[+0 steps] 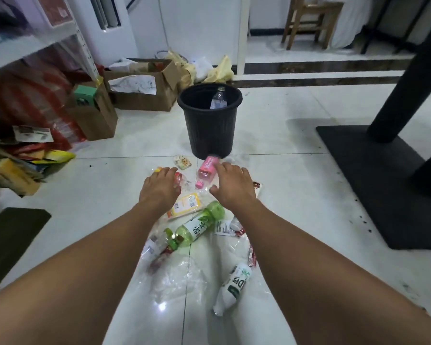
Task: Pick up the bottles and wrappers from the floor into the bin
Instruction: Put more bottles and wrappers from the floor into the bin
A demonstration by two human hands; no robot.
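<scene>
Only one clear bottle (pixel 219 97) stood in the bin (pixel 209 135). The left hand (pixel 159 186) curled over a red-capped bottle (pixel 181 179), its grip unclear to me. The right hand (pixel 232 185), fingers loosely spread, just touched the pink bottle (pixel 206 169). The green bottle (pixel 199 227), white bottle (pixel 232 287) and wrappers (pixel 187 204) lay on the floor (pixel 296 175), unpicked.

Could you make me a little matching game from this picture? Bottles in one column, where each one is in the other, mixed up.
1 pink bottle
2 green bottle
3 upright bottle
4 white bottle

A in the bin
B nearest the camera
C at the bin's foot
D between the pink and white ones

Pairs: 1-C, 2-D, 3-A, 4-B
</scene>
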